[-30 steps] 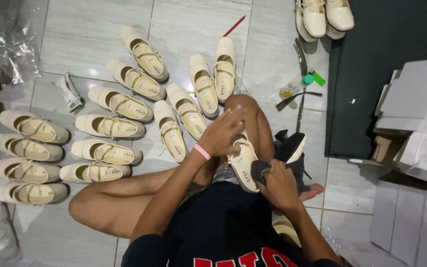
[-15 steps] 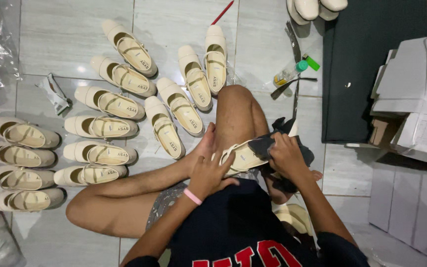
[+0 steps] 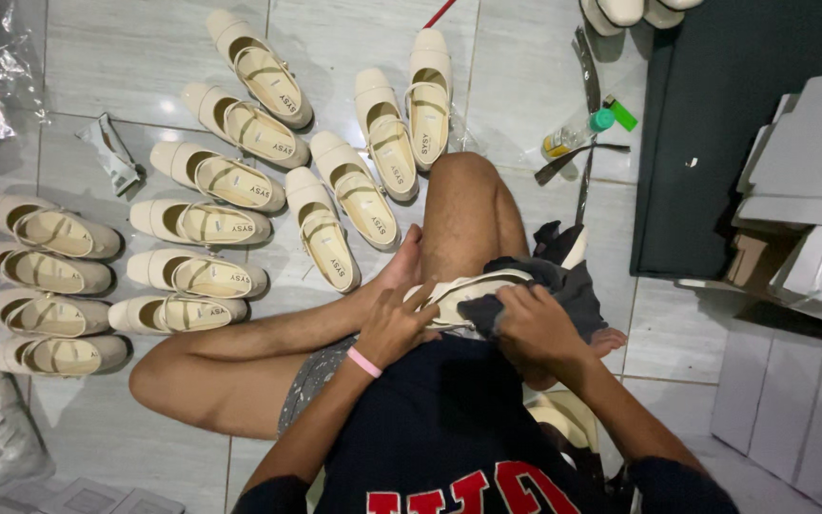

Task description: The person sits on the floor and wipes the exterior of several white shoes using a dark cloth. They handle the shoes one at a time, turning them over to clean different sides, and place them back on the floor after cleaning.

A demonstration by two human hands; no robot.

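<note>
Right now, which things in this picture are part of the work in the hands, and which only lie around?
In the work:
- left hand holding the cream shoe
- right hand pressing the dark cloth on it

Lying around:
- cream shoes in rows
- small bottle
- green lighter
- grey boxes

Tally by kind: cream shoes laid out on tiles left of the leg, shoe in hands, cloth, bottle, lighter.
Laid-out shoes: 14
Held shoe: 1
Cloth: 1
Bottle: 1
Lighter: 1
Total: 18
</note>
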